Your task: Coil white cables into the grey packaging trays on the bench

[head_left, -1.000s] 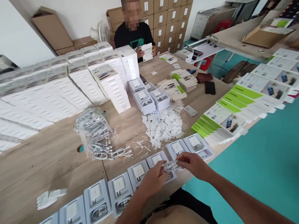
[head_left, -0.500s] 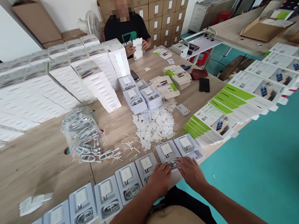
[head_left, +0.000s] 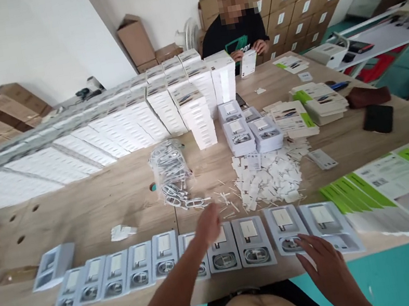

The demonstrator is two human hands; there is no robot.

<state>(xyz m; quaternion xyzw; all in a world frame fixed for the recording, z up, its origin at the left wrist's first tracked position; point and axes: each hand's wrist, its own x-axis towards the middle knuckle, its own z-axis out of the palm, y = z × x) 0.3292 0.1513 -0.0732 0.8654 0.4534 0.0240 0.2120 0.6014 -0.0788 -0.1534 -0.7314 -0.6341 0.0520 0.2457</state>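
My right hand (head_left: 324, 261) is open, its fingers apart at the lower edge of a pale plastic tray (head_left: 293, 214). That tray holds a white power adapter (head_left: 281, 217) above a coiled cable (head_left: 289, 244), which the fingertips reach. My left hand (head_left: 209, 223) is stretched out over the tray row, short of the loose white ties (head_left: 225, 199); motion blurs its fingers. Beyond it lies a bag of coiled cables (head_left: 169, 167), with a loose coiled cable (head_left: 196, 203) beside it. The rightmost tray (head_left: 349, 225) has an adapter, and no coil shows in its lower compartment.
A pile of small white pieces (head_left: 268, 178) lies mid-table, before stacked filled trays (head_left: 239, 136). Green-and-white printed boxes (head_left: 384, 184) line the right edge. White box stacks (head_left: 121, 130) stand along the back. Across the table, a person (head_left: 234, 31) holds a white card.
My left hand has left the cable in the tray and moved forward and left. My right hand stays by that tray, fingers now more spread. The view has swung left.
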